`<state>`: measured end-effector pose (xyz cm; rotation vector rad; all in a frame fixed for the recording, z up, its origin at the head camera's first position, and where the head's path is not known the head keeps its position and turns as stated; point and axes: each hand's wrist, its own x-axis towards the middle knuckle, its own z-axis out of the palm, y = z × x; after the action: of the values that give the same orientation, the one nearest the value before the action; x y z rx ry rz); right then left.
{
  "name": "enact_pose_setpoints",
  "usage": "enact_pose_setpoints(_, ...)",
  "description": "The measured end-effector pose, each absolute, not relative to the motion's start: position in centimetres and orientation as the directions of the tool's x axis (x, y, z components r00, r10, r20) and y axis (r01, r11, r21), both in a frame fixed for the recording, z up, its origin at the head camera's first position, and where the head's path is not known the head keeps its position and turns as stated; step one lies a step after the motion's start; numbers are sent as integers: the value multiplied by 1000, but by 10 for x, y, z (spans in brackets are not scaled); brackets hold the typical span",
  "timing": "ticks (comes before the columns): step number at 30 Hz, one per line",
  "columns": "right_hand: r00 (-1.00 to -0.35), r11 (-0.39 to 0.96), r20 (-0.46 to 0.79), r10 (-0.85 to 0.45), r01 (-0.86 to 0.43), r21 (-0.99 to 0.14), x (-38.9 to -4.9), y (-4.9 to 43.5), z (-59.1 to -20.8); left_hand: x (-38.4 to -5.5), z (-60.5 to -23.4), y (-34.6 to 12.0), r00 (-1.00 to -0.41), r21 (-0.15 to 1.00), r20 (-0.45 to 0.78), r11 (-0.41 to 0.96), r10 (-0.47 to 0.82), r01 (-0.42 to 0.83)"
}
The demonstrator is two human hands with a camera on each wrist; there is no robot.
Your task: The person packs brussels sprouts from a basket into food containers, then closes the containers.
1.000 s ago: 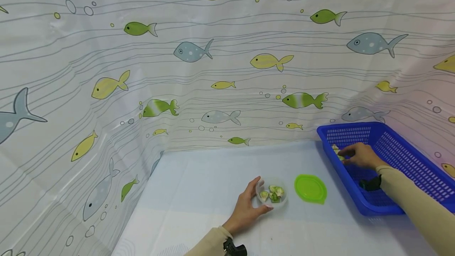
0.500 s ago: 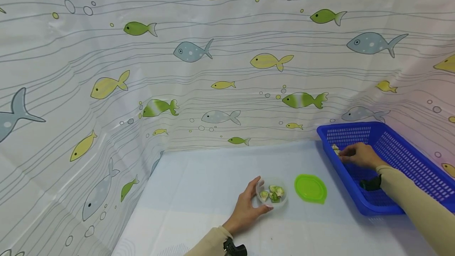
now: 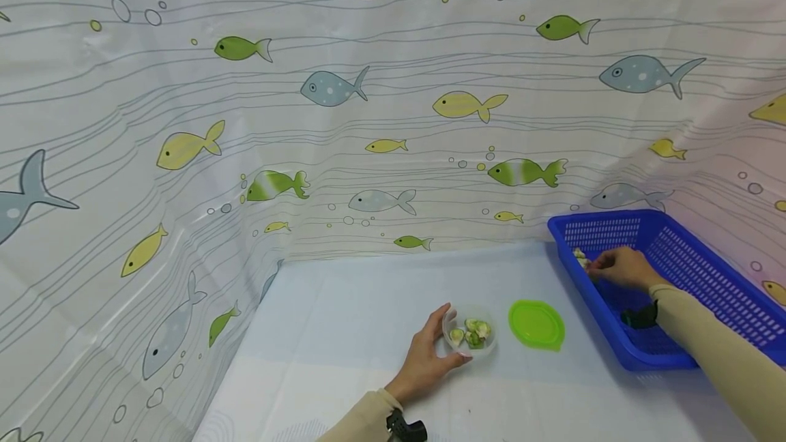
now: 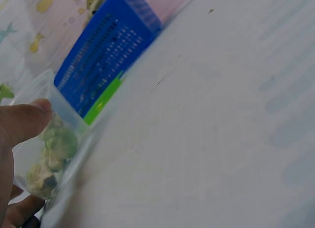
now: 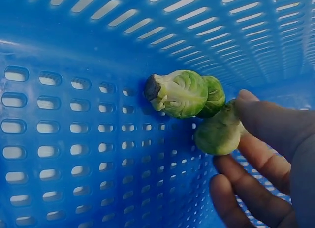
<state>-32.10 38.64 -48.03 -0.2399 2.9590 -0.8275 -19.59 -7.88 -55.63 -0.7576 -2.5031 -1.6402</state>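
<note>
My left hand (image 3: 424, 359) grips a small clear plastic tub (image 3: 492, 352) on the table, fingers and thumb round its side. Inside the tub lie several Brussels sprouts (image 3: 475, 334), seen through its wall in the left wrist view. Reaching into the blue basket (image 3: 657, 363), my right hand (image 3: 625, 269) pinches a Brussels sprout (image 5: 218, 134) between thumb and fingers. Two more sprouts sit beside it against the basket wall: one with its cut stem facing out (image 5: 184, 94), the other (image 5: 214, 97) partly behind it.
A bright green lid (image 3: 536, 325) lies flat on the table between the tub and the basket. The basket stands at the right, its perforated sides rising round the right hand. A fish-patterned sheet (image 3: 381, 121) hangs behind and at the sides of the white table (image 3: 344, 319).
In the basket, my right thumb and fingers have closed on a sprout and drawn it slightly towards the right. My left hand and the tub stay where they were.
</note>
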Motion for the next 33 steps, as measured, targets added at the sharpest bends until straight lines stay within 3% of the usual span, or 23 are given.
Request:
enact_pose_setpoints(18,-945,807,-233,-231,-53,-588,-326,397,-479,-195,-556,-80,-875,848,306,311,375,429)
enact_pose_setpoints(33,-937,804,-237,-256,-71,-590,-324,397,-473,-195,-555,-80,-883,854,285,319,373,411)
